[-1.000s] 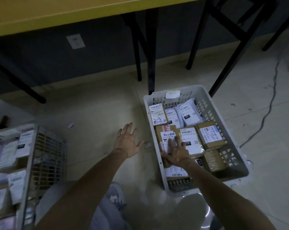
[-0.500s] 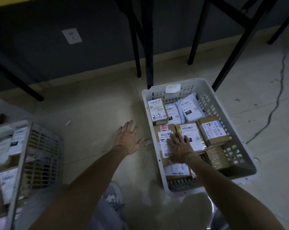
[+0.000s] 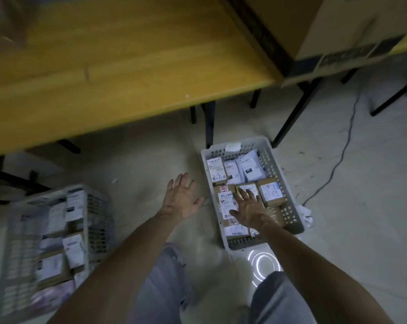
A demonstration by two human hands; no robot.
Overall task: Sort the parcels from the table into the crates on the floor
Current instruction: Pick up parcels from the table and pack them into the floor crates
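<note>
Reaching down with both arms stretched forward, the person holds the right hand [image 3: 249, 210] inside the pale grey perforated plastic crate [image 3: 289, 206] on the floor. Its palm faces down and its fingers are straight and splayed over the brown cardboard parcels with white labels [image 3: 227, 202] packed in that crate's middle. It grips nothing; whether it presses them or hovers just above cannot be told.

The left hand [image 3: 181, 197] is just outside the crate's left wall, palm down over the floor, fingers spread and relaxed, holding nothing. White plastic mailer bags [image 3: 250, 168] lie at the crate's far end.

Well to the crate's left stands a second grey slotted crate [image 3: 97, 218] of labelled parcels, blurred. Beyond and above the crate is the yellow wooden tabletop [image 3: 127, 66], bearing a large cardboard box [image 3: 314, 24]. A black cable [image 3: 338, 164] trails to the crate's right.
</note>
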